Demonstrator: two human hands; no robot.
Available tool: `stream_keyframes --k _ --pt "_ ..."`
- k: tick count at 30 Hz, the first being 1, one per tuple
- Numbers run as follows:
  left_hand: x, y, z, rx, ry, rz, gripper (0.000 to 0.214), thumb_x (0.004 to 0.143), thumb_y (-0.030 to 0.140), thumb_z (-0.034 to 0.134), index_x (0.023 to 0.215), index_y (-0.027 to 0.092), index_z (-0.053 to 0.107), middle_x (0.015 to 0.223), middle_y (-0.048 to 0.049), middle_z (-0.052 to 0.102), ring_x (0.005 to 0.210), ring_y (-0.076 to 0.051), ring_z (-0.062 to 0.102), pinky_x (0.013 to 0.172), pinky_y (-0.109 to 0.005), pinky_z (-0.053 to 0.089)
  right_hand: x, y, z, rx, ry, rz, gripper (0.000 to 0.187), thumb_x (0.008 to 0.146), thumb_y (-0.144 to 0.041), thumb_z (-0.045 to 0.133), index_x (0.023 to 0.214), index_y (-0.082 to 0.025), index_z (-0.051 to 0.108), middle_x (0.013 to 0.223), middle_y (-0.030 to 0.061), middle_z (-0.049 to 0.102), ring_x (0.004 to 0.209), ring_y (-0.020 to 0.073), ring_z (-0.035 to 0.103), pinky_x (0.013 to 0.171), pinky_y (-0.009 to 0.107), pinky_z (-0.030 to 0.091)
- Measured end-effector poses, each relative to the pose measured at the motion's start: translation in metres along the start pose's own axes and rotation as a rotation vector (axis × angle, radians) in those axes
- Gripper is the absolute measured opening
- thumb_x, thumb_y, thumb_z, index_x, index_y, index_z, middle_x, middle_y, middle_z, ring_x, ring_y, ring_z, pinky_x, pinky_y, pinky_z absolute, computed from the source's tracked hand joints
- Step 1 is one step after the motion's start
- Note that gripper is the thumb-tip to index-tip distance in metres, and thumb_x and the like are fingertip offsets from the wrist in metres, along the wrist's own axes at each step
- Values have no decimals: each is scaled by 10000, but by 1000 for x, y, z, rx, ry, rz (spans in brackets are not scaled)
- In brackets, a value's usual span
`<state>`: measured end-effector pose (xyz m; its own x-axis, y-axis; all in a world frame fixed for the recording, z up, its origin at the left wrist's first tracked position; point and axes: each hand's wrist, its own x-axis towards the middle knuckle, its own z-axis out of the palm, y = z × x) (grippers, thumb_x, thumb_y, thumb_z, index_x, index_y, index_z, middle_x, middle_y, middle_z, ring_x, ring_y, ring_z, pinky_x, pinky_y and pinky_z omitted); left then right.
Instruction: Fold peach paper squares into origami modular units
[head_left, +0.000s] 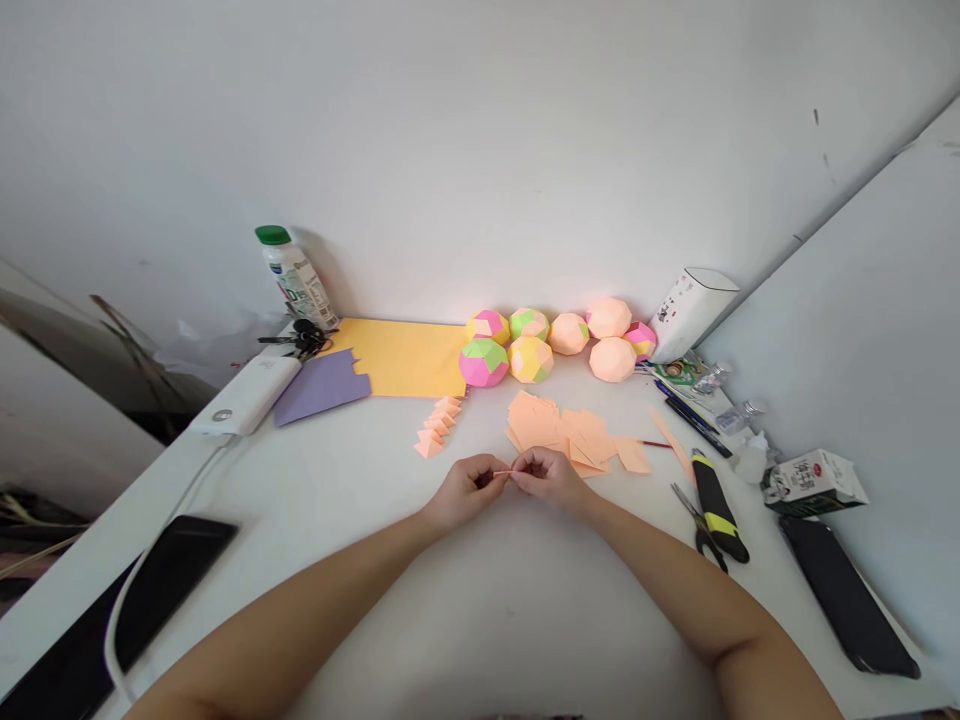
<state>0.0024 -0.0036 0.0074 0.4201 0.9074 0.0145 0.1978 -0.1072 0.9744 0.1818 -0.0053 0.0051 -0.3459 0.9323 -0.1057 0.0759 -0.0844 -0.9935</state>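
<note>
My left hand (471, 486) and my right hand (546, 476) meet over the middle of the desk. Their fingertips pinch a small piece of peach paper (504, 472), seen nearly edge-on, so its folds cannot be made out. Just beyond my right hand lies a loose pile of peach paper pieces (536, 420). A short row of folded peach paper units (439, 428) stands beyond my left hand. Against the wall sit several faceted paper balls (531, 359) in peach, yellow, green and pink.
Yellow card (412, 358) and purple card (319, 388) lie at the back left, near a bottle (296, 278) and a white power strip (251, 393). Scissors (701, 525), a box cutter (718, 505), a milk carton (814, 480) and a black phone (847, 595) lie on the right.
</note>
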Motion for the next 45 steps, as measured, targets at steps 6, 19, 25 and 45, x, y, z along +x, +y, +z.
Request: stream_keyframes --k 6,19,25,45 --pt "-1 1 -1 -19 -7 -9 254 791 365 508 711 142 601 632 1 533 538 -91 408 502 -212 326 0 0 0 12 -4 -23 164 721 -301 652 726 -152 584 629 -15 548 555 97 497 536 238 405" --pt "-1 4 -3 -137 31 -117 269 766 397 537 645 157 522 537 47 427 478 -74 346 454 -194 287 -1 -7 0 -3 -16 -1 226 781 -385 578 805 -160 573 640 3 569 596 122 549 562 252 446" --pt "-1 5 -3 -126 -8 -104 255 778 356 530 630 149 535 560 37 453 498 -75 370 468 -197 297 -2 -7 3 -74 -5 -22 203 783 -357 585 746 -159 565 616 -8 546 575 113 526 571 253 438" --pt "-1 5 -5 -118 -4 -153 345 806 426 456 579 167 461 493 38 477 437 -75 378 430 -202 297 -1 -12 0 9 54 -14 187 805 -309 503 695 -162 538 598 -1 559 531 112 521 519 251 433"
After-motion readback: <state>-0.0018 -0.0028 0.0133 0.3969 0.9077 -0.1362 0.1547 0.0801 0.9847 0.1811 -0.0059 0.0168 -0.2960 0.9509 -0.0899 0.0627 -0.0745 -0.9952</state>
